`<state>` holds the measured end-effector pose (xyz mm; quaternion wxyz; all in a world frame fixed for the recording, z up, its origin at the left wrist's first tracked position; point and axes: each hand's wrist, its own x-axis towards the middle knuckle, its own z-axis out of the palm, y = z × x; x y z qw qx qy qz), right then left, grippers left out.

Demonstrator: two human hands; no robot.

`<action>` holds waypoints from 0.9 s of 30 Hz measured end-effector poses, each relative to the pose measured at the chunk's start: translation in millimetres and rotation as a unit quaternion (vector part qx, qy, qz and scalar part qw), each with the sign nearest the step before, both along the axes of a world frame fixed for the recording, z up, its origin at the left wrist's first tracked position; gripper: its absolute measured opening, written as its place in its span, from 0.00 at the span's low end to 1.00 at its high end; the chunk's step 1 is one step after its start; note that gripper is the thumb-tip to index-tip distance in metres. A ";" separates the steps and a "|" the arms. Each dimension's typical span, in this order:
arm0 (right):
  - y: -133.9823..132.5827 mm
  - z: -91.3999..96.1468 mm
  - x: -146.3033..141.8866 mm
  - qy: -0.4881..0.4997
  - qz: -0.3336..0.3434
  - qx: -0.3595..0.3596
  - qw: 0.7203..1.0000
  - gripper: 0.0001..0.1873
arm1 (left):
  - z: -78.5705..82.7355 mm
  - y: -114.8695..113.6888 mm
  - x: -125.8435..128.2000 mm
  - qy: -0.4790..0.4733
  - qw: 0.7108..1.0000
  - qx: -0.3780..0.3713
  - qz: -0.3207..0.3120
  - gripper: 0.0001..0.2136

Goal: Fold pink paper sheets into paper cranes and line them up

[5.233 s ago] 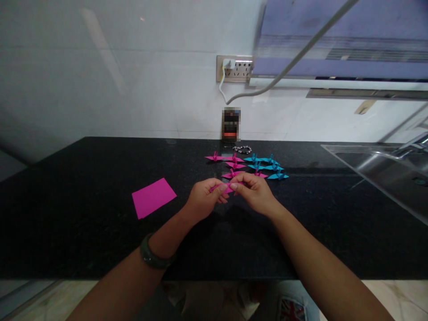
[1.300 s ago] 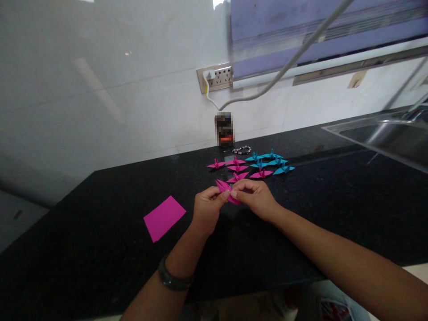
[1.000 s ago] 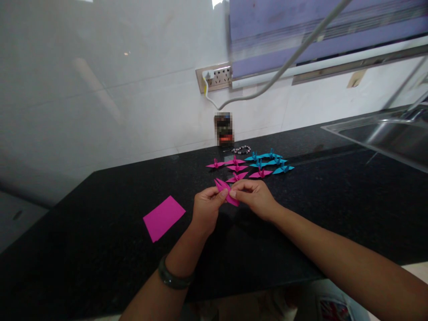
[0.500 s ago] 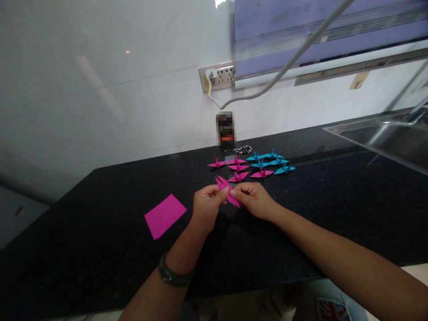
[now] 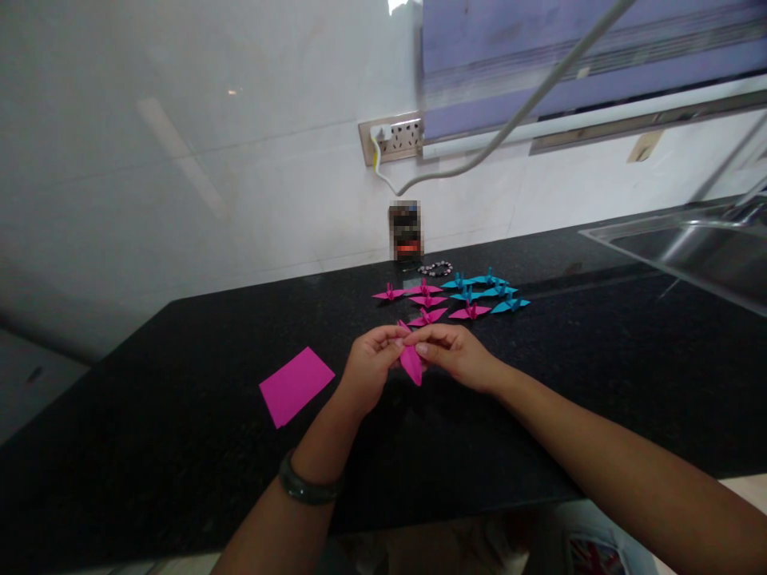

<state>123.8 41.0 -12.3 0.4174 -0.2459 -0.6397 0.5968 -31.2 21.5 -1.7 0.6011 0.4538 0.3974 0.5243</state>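
Observation:
A folded pink origami paper is held between both hands above the dark counter, its broad pointed end hanging toward me. My left hand pinches it from the left with thumb and fingers. From the other side my right hand grips its upper part, thumb and fingertips closed on it. The fingers hide much of the paper's middle. Just beyond the hands lie several pink paper cranes and several blue paper cranes. To the left of my left hand rests a stack of pink paper sheets.
A beaded bracelet and a blurred-out dark upright object are by the wall. A metal sink is set into the counter at right. A white cable runs from a wall socket.
The folded pink paper has turned more upright between my hands, its lower point now nearer me. My fingers have drawn closer together around its upper part.

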 end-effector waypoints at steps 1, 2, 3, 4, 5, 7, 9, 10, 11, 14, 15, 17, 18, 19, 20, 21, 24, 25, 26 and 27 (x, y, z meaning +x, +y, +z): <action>0.1 0.2 0.5 -0.002 -0.005 -0.006 1.000 0.11 | 1.1 -0.2 -0.3 -0.006 1.000 -0.011 -0.005 0.08; 0.3 0.3 1.0 -0.001 -0.011 -0.012 1.000 0.11 | 2.3 -0.4 -0.5 -0.013 1.000 -0.019 -0.010 0.08; 0.6 0.3 1.5 0.000 -0.018 -0.016 1.000 0.11 | 3.4 -0.6 -0.6 -0.022 0.999 -0.023 -0.015 0.09; 0.9 0.4 2.1 0.001 -0.025 -0.020 0.999 0.11 | 4.4 -1.0 -0.8 -0.031 0.999 -0.022 -0.023 0.09; 1.2 0.5 2.7 0.003 -0.030 -0.023 0.999 0.10 | 5.3 -1.3 -0.9 -0.041 0.998 -0.018 -0.033 0.09; 1.7 0.9 3.8 0.011 -0.034 -0.032 0.999 0.10 | 6.4 -2.0 -1.1 -0.060 0.997 -0.006 -0.054 0.11; 1.9 1.3 4.6 0.021 -0.032 -0.042 0.998 0.09 | 6.7 -2.6 -1.0 -0.069 0.995 0.003 -0.068 0.13; 2.0 1.4 4.8 0.026 -0.030 -0.046 0.998 0.10 | 6.7 -2.9 -0.8 -0.069 0.995 0.005 -0.070 0.14; 2.1 1.4 5.0 0.029 -0.028 -0.048 0.998 0.10 | 6.7 -3.1 -0.6 -0.067 0.995 0.007 -0.069 0.14; 2.5 0.8 5.4 0.034 -0.024 -0.049 0.998 0.10 | 6.3 -3.6 0.0 -0.051 0.996 0.016 -0.067 0.14; 2.7 0.4 5.7 0.035 -0.021 -0.049 0.998 0.11 | 6.0 -3.7 0.0 -0.049 0.996 0.020 -0.068 0.14; 3.1 -0.4 6.3 0.037 -0.013 -0.047 0.998 0.12 | 5.0 -3.4 -0.3 -0.047 0.996 0.026 -0.071 0.14; 3.2 -0.8 6.5 0.038 -0.009 -0.046 0.998 0.12 | 4.4 -3.1 -0.6 -0.043 0.996 0.029 -0.070 0.14; 3.3 -1.1 6.7 0.037 -0.005 -0.044 0.998 0.13 | 3.6 -2.7 -0.9 -0.034 0.997 0.031 -0.067 0.13; 3.4 -1.2 6.8 0.037 -0.003 -0.041 0.998 0.13 | 2.9 -2.2 -1.2 -0.021 0.997 0.034 -0.061 0.13; 3.5 -1.3 6.7 0.037 -0.003 -0.037 0.999 0.13 | 2.2 -1.8 -1.4 -0.006 0.998 0.038 -0.052 0.12; 3.8 -0.8 5.9 0.032 -0.012 -0.029 0.999 0.12 | 1.4 -1.4 -0.5 0.036 0.997 0.055 -0.030 0.11; 4.1 -0.5 5.6 0.029 -0.019 -0.028 0.999 0.12 | 1.6 -1.6 0.3 0.049 0.997 0.062 -0.022 0.10; 4.4 -0.1 5.4 0.026 -0.027 -0.026 0.999 0.12 | 1.9 -1.9 1.3 0.063 0.995 0.071 -0.014 0.10; 4.9 0.3 5.3 0.024 -0.036 -0.020 0.999 0.11 | 2.2 -2.2 2.3 0.075 0.994 0.082 -0.006 0.10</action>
